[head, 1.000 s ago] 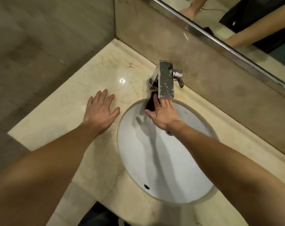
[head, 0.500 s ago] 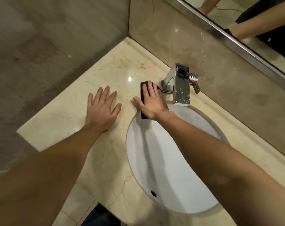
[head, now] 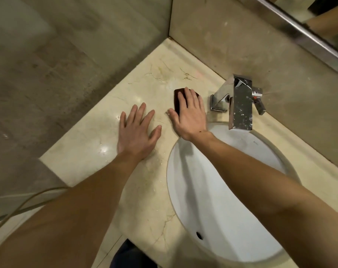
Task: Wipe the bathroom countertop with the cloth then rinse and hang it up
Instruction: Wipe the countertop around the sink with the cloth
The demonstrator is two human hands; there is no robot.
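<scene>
A small, dark maroon folded cloth (head: 177, 99) lies flat on the marble countertop (head: 83, 151) at nine o'clock of the chrome faucet (head: 239, 105), pinned under the right hand's (head: 189, 115) flat outstretched fingers, while the left hand (head: 137, 132) rests splayed, grasping nothing, at its seven o'clock.

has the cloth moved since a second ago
Yes. The dark cloth under the right hand went from below the faucet spout at the basin's edge out onto the countertop, left of the faucet.
</scene>
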